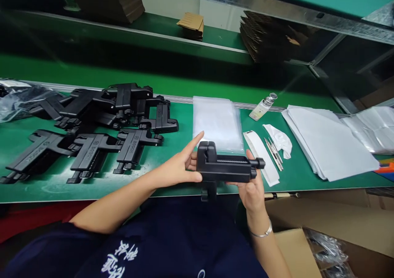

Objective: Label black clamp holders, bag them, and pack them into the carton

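Observation:
I hold a black plastic clamp-like part over the near edge of the green table with both hands. My left hand grips its left end, the thumb under it and the index finger stretched up beside it. My right hand cups the part from below at its right end, where a short knob sticks out. A silver bracelet sits on my right wrist.
Several matching black parts lie on the table's left half. A stack of clear bags, a small bottle, a white strip, metal tweezers, a crumpled cloth and white sheets lie right. A cardboard box stands lower right.

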Demonstrator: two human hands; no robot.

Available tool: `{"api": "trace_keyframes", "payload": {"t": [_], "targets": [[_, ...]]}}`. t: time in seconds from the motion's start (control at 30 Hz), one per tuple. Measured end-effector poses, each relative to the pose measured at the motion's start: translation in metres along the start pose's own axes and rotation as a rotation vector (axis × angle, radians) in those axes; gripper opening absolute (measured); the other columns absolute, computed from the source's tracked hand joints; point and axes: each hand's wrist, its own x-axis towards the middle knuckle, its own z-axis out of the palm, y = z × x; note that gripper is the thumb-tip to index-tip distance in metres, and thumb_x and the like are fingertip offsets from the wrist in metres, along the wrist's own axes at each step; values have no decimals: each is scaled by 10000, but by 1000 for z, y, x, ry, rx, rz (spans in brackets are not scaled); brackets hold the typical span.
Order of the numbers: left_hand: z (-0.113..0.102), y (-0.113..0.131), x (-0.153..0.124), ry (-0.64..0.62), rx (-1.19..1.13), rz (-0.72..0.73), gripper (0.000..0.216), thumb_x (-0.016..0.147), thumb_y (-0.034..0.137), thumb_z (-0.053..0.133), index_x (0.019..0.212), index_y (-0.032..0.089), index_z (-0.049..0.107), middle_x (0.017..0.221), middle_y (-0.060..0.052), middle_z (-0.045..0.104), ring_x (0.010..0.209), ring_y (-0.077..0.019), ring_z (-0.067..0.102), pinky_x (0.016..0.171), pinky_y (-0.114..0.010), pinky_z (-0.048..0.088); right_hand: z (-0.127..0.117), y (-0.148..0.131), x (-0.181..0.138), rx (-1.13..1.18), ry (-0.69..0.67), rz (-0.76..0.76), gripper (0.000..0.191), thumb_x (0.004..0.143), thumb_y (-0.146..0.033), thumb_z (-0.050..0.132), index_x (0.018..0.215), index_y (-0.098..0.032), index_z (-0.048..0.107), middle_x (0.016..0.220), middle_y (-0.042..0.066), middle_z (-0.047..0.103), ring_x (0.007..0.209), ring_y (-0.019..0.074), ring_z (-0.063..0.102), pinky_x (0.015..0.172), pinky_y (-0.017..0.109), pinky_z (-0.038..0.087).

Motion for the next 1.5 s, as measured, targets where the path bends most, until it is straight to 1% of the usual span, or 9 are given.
{"api": "trace_keyframes", "payload": {"t": [0.1,0.2,0.37,0.6,0.8,1.07,1.23,1.37,1.5], "targets": [[4,-9,3,32,-367,-211,974,622,570,808,1440,280,366,954,-58,676,701,-167,661,607,-264,562,-2,-4,6,-13,-23,99,548,729,-563,721,1134,-221,582,921,67,675,801,229,684,568,349,615],[8,-21,5,117,-590,-427,688,665,573,781,1212,197,596,880,-40,683,651,-132,647,587,-237,571,0,-2,9,-41,46,168,424,728,-529,739,957,-203,595,667,-7,628,577,181,676,515,298,595],[15,-32,4,210,-723,-563,403,836,497,657,1026,142,673,770,-46,693,619,-125,653,606,-223,577,5,4,7,-24,108,198,414,717,-538,745,876,-201,566,597,-42,595,510,164,671,496,260,577],[11,-33,7,200,-765,-566,358,858,462,644,992,132,674,764,-58,711,614,-129,674,618,-219,582,6,3,5,-57,101,163,389,744,-532,729,850,-210,537,584,-61,562,504,158,668,489,248,565],[3,-29,12,166,-819,-659,390,890,480,588,876,98,663,611,-60,677,486,-140,644,520,-221,567,10,-2,3,-116,66,124,343,778,-469,724,944,-221,557,738,-32,625,599,141,679,602,273,595],[17,-15,5,165,-886,-596,348,951,394,518,1066,82,618,666,-51,699,516,-130,665,538,-201,565,4,3,10,-3,85,248,425,723,-563,732,876,-201,573,626,-36,628,536,144,676,538,237,570],[18,-17,3,166,-875,-599,354,972,381,472,1097,82,615,733,-68,718,576,-139,683,555,-211,568,0,6,10,5,82,253,411,737,-544,724,911,-202,576,648,-29,639,541,140,675,541,234,569],[10,-23,10,107,-809,-594,374,931,428,542,1044,92,659,755,-75,715,604,-143,678,591,-225,571,2,0,4,-103,62,111,360,792,-495,677,983,-211,569,728,-4,670,605,158,687,563,266,586],[4,-33,35,122,-733,-588,407,959,440,473,1010,99,688,807,-97,723,660,-156,680,643,-254,570,16,-10,-5,-517,-31,-188,344,765,-362,719,1034,-225,552,851,35,708,738,204,709,655,313,602]]}}
